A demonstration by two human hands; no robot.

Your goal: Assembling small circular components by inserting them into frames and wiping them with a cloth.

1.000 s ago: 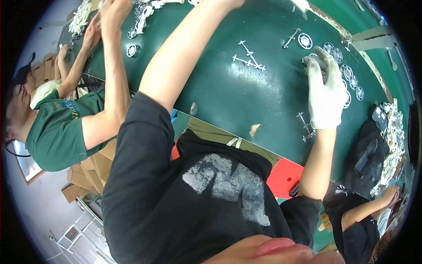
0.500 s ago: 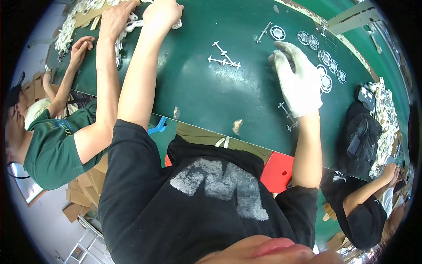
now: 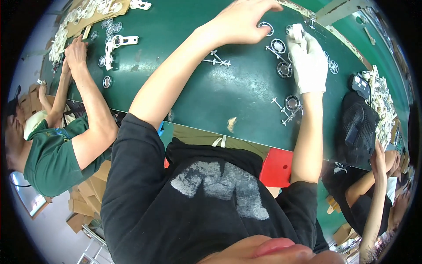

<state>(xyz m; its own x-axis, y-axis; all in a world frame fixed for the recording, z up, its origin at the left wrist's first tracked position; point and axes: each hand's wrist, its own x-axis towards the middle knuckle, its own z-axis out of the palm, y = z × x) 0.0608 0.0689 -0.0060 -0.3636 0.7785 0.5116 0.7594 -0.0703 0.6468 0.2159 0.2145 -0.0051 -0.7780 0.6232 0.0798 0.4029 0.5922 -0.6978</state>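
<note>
My bare left hand (image 3: pixel 246 22) reaches across the far side of the table, thumb and fingers spread, its thumb close to a grey spoked ring (image 3: pixel 265 29). My right hand (image 3: pixel 310 66), in a white glove, is closed on what looks like a white plastic part (image 3: pixel 297 33); white against white, its outline is hard to separate from the glove. Left of the glove lie another spoked ring (image 3: pixel 278 45), a darker-looking ring (image 3: pixel 284 69) and a thin grey rod piece. Nearer me, a ring (image 3: pixel 292 103) rests among thin branched pieces (image 3: pixel 281 115).
Branched grey pieces (image 3: pixel 217 60) lie mid-table, partly behind my left forearm. White ringed parts (image 3: pixel 118 41) and loose rings sit at left, near a co-worker's hands (image 3: pixel 75 55). A black mesh bag (image 3: pixel 358 127) and a white parts heap (image 3: pixel 383 103) stand at right.
My left hand has swung from the far left to the right and is now spread. My gloved hand has moved slightly away and closed. More rings lie beside it. The co-worker's hand has drawn back.
</note>
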